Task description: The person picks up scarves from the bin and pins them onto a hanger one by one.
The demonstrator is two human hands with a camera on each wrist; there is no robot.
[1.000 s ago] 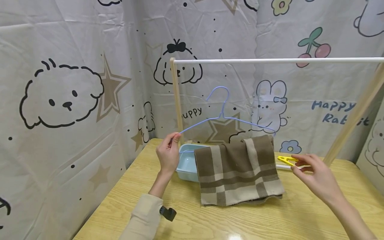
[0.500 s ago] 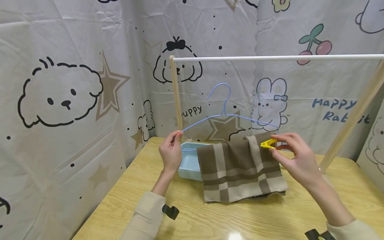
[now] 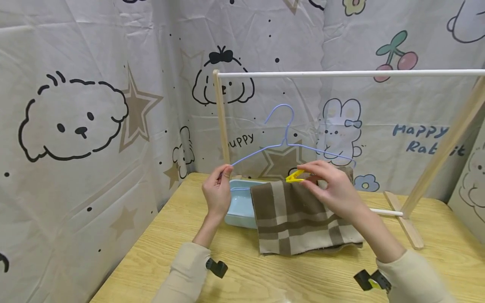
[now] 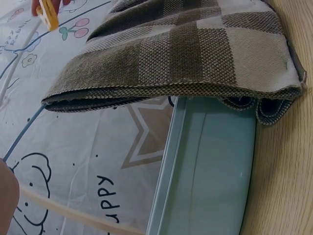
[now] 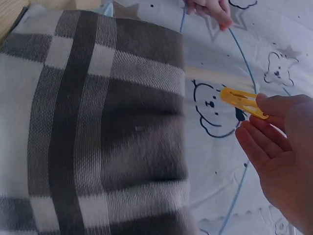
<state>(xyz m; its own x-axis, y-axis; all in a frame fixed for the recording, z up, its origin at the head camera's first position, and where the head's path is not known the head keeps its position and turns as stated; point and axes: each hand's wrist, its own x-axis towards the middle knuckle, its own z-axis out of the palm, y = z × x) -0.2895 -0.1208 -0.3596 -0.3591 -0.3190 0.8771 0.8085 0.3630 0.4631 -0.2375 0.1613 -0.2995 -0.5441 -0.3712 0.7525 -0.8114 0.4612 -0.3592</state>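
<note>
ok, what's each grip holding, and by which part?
Left grip: the blue hanger, by the corner at its left end. Right grip: the yellow clip, pinched by its spread handle ends, narrow tip free.

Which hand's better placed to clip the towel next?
Right, most likely. The right hand pinches the yellow clip near the top edge of the towel; the left hand is occupied gripping the hanger at one end.
</note>
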